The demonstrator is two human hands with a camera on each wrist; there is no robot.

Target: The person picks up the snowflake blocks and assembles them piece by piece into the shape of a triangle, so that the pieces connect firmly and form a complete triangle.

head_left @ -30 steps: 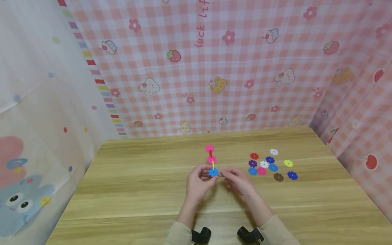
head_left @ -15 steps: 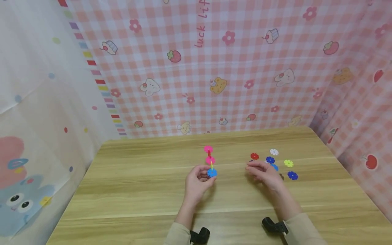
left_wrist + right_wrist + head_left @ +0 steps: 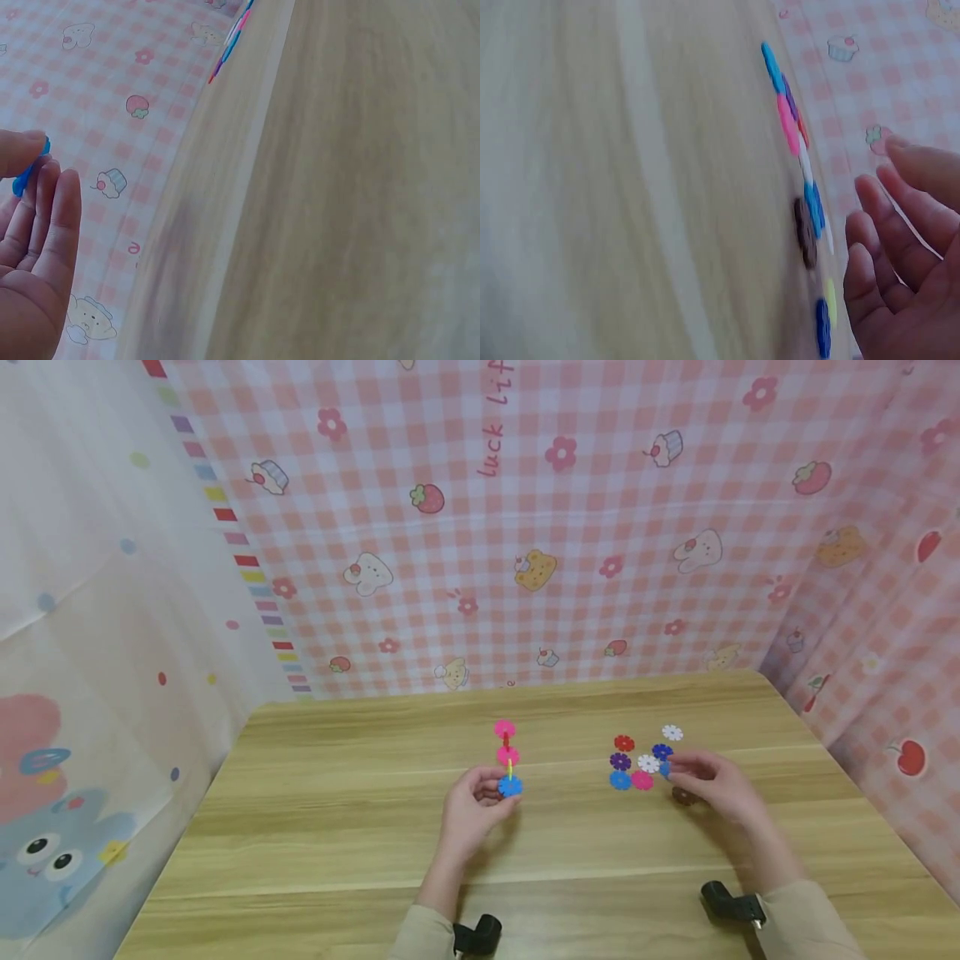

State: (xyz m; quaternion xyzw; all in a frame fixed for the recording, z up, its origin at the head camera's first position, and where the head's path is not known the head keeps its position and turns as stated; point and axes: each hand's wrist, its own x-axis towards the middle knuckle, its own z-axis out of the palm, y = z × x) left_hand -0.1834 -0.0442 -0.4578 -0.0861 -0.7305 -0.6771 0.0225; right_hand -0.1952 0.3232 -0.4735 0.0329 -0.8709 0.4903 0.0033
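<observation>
The left hand (image 3: 468, 806) was held just above the middle of the worktop (image 3: 337, 827). Its thumb and fingers pinched a blue flower piece (image 3: 510, 787). That blue piece was the bottom of a little stick of pieces (image 3: 507, 758) that stood up from the hand. A thin yellow bit sat above the blue one, then a pink flower piece (image 3: 507, 755), then a thin red bit, and another pink flower piece (image 3: 505, 728) at the top. In the left wrist view, only the blue edge showed by the thumb.

The right hand (image 3: 712, 785) was over to the right, well apart from the left one. Its fingers were loose and a little bent, and it held nothing. The fingertips (image 3: 675, 767) were down by a bunch of loose flower pieces (image 3: 645, 760) that lay flat on the worktop. A red one (image 3: 624, 743), a purple one (image 3: 619, 761), a blue one (image 3: 619, 780), a pink one (image 3: 642, 780) and two white ones lay just left of the fingers. A brown one (image 3: 681, 796) peeked out under the hand.

Both arms had pale sleeves (image 3: 806, 927) with a black strap at each wrist. Behind the worktop hung a pink checked cloth (image 3: 600, 527) with strawberries, bunnies and cupcakes on it.
</observation>
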